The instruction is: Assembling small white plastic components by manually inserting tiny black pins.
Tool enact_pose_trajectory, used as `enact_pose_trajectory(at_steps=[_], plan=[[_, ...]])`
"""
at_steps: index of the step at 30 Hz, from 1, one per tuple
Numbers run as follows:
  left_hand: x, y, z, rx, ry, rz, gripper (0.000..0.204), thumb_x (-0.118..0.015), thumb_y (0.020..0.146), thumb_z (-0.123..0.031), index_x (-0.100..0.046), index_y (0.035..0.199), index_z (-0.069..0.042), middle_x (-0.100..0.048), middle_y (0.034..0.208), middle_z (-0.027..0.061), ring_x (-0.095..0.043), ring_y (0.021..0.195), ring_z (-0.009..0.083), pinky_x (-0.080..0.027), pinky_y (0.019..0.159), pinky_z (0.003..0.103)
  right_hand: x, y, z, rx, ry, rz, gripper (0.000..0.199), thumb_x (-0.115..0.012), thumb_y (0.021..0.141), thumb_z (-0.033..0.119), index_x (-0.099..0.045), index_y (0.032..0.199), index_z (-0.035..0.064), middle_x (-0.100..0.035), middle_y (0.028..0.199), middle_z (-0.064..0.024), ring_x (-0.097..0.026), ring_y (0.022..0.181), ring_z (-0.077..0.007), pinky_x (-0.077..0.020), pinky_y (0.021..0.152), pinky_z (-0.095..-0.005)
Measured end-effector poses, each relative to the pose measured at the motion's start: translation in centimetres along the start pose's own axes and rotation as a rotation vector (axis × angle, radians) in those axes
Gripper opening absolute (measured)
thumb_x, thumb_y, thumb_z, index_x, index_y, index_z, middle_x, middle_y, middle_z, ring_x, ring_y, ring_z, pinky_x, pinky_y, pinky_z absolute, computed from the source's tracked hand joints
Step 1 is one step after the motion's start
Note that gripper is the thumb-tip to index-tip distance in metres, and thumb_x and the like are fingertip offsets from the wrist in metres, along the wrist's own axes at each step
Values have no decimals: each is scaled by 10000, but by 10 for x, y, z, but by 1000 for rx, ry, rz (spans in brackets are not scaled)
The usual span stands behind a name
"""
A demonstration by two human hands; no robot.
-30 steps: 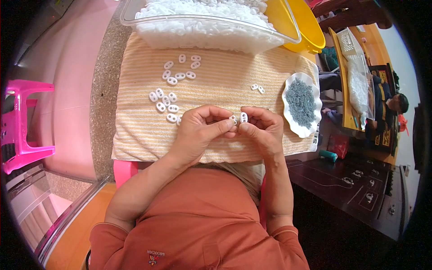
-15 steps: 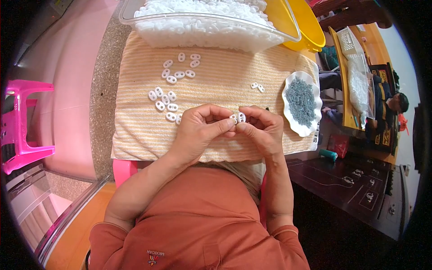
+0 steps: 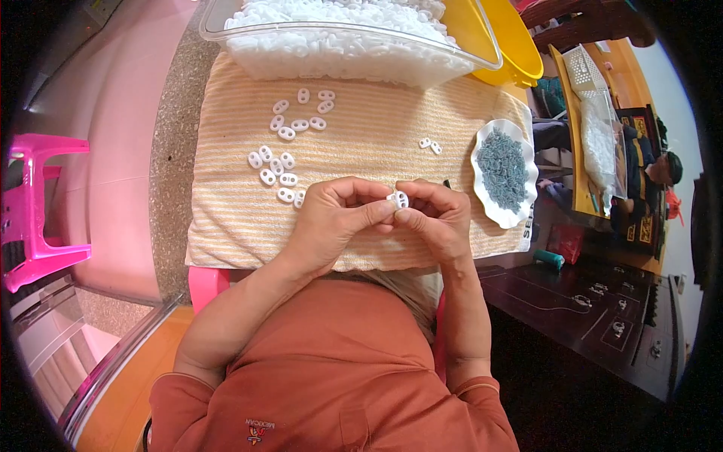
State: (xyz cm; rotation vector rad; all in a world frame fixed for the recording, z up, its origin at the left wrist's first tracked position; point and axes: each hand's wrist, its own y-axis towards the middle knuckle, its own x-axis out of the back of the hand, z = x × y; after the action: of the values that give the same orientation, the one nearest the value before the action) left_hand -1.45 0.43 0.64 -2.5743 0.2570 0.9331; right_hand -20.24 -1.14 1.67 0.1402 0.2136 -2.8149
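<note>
My left hand (image 3: 348, 211) pinches a small white plastic piece, mostly covered by its thumb and fingers. Against it, my right hand (image 3: 435, 214) grips a white oval two-holed plastic piece (image 3: 402, 200) between thumb and forefinger. The two pieces meet at the fingertips; whether they are joined I cannot tell. Left of my hands, several similar white oval two-holed pieces (image 3: 288, 179) lie on the striped towel (image 3: 376, 113). Two smaller white pieces (image 3: 431, 145) rest beyond my right hand. A dark object (image 3: 447, 184) peeks out behind the right fingers.
A clear tub (image 3: 339, 32) heaped with white pieces stands at the far edge, by a yellow basin (image 3: 520, 45). At right, a scalloped white dish (image 3: 480, 151) holds small grey parts (image 3: 503, 169). A pink stool (image 3: 45, 211) is at left. Another person (image 3: 655, 169) sits far right.
My right hand has shifted slightly left, bringing its white oval piece up against the piece in my left hand. The left hand has barely moved.
</note>
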Motion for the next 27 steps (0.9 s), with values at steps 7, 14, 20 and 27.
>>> enact_pose_trajectory(at_steps=[7, 14, 20, 27], plan=[[-2, -1, -4, 62, -91, 2, 189, -699, 851, -68, -657, 1005, 33, -686, 894, 82, -646, 752, 111, -547, 688, 221, -2, -1, 2, -39, 73, -4, 335, -724, 783, -37, -633, 1106, -45, -676, 1007, -112, -661, 898, -169, -549, 803, -283], [-2, -1, -6, 100, -139, 22, 184, -698, 849, -60, -659, 1007, 25, -687, 895, 84, -648, 754, 118, -547, 690, 229, -1, -1, 1, -19, 88, 16, 335, -736, 779, -18, -642, 1100, -30, -679, 1002, -103, -657, 893, -161, -543, 799, -278], [1, -2, -4, 147, -162, 46, 171, -691, 853, -57, -650, 1009, 1, -681, 898, 74, -643, 761, 122, -549, 717, 251, -3, -2, 2, 25, 83, 28, 292, -716, 804, -1, -649, 1087, -29, -672, 981, -80, -641, 878, -129, -523, 768, -255], [-2, -3, -2, 155, -219, 92, 108, -685, 858, -55, -641, 953, -29, -666, 897, 51, -645, 791, 135, -554, 723, 260, 4, 3, -3, 242, 7, 136, 232, -715, 795, -14, -679, 1024, -29, -603, 1003, -91, -600, 895, -124, -491, 764, -231]])
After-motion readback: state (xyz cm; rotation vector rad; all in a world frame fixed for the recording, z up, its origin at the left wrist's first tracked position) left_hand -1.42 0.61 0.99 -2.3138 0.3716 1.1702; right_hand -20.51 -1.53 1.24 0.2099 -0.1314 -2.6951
